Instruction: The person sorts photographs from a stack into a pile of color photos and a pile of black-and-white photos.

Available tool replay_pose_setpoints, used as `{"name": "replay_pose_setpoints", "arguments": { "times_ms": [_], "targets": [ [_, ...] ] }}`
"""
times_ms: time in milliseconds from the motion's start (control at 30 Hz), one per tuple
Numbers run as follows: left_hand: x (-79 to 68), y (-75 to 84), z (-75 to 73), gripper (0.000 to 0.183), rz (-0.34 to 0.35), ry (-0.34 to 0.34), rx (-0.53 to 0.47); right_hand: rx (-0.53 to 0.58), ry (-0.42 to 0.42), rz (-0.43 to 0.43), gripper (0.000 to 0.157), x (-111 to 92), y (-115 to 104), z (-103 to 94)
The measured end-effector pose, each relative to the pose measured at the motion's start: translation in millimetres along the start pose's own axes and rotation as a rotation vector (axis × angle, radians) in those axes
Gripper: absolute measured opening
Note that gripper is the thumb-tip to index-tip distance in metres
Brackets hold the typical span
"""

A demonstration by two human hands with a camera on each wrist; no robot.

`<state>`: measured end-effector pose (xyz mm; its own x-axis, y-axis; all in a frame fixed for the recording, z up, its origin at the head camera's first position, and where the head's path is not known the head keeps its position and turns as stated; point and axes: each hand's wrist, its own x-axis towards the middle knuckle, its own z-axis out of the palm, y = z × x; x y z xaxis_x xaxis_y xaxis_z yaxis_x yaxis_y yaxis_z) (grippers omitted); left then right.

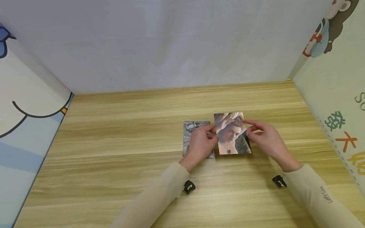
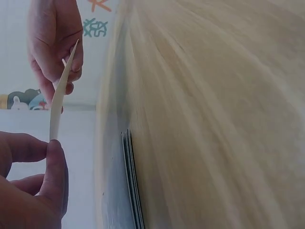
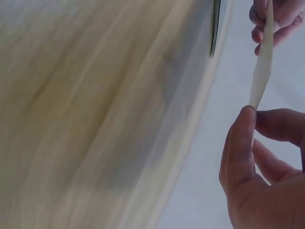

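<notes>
Pale sleeves [image 1: 155, 194] sit nearest us. We see left hand [image 1: 201, 141] and right hand [image 1: 268, 139] each pinching a side edge of one photo card [image 1: 232, 136], raised off the counter [image 1: 114, 133]; left hand partly blocks the card stack [image 1: 186, 136] just beside it. Lettered wall [image 1: 316, 85] right, white backdrop [image 1: 171, 63] behind.

Soft, fairly even light fills the head view, seemingly from above, leaving faint shadows on the surface [image 1: 114, 136] below the right hand [image 1: 267, 139] and beside its sleeve [image 1: 316, 193]. Beyond that hand, the pale wall [image 1: 171, 47] looks greyish, with dull streaks. Both wrist views are hazier and low in contrast; to the right of the left hand [image 1: 200, 139], the wood grain smears into blur, while a broad, diffuse grey shadow spreads left of the right hand
</notes>
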<state>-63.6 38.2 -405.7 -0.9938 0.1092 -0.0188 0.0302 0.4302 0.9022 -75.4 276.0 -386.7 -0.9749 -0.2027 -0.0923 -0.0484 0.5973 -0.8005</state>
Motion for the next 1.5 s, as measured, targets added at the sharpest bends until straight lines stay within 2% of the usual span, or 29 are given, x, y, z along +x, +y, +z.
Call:
{"name": "replay_pose_setpoints", "arguments": {
  "times_ms": [367,633,1200,1500],
  "targets": [
    [9.2,4.6,17.1,0.05,-0.008,-0.038,0.033,-0.028,0.004,0.012,0.045,-1.7,11.3,-13.4],
    [13.8,7.6,26.3,0.056,0.006,-0.101,0.104,-0.048,-0.013,0.029,0.046,0.0,18.8,-20.6],
    [24.2,11.5,40.4,0.067,-0.064,-0.177,0.201,-0.127,-0.043,0.02,0.046,8.7,33.9,-26.6],
    [29.7,6.9,40.6,0.059,-0.003,-0.212,0.321,-0.173,-0.056,0.02,0.045,15.2,35.2,-25.8]
  ]
}}
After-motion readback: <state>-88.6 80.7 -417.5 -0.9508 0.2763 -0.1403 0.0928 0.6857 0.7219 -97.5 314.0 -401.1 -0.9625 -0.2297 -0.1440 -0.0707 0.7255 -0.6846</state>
